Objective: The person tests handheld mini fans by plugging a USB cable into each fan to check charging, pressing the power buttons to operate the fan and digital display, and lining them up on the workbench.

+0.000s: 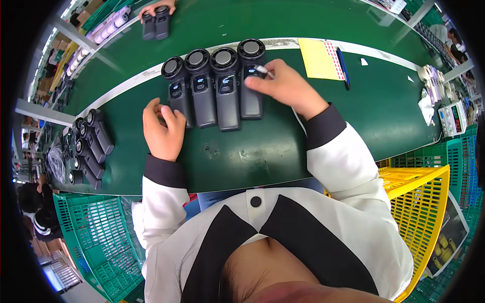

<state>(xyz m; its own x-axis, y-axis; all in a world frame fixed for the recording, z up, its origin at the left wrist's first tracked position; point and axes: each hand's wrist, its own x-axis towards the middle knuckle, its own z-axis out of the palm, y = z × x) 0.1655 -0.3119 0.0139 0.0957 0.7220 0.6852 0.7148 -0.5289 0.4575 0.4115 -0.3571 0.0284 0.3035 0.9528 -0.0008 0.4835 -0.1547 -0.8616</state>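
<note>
Several dark grey handheld fans stand in a row on the green table in front of me, round heads away from me, small displays lit. My right hand (pixel 290 87) pinches a white cable plug (pixel 262 70) over the rightmost fan (pixel 252 104); its thumb lies at that fan's display. A white cable runs down behind my right wrist. My left hand (pixel 164 132) rests beside the leftmost fan (pixel 181 104), its fingers loosely bent and apart, holding nothing I can see. Between these two lie another fan (pixel 204 109) and a slightly nearer one (pixel 229 112).
More grey fans (pixel 91 146) lie at the table's left. A yellow notepad (pixel 318 59) and a blue pen (pixel 344 69) are at the right, a power supply (pixel 452 119) at the far right edge. Another person's hand (pixel 160 6) holds fans across the table. Green (pixel 96 232) and yellow (pixel 422 202) crates flank me.
</note>
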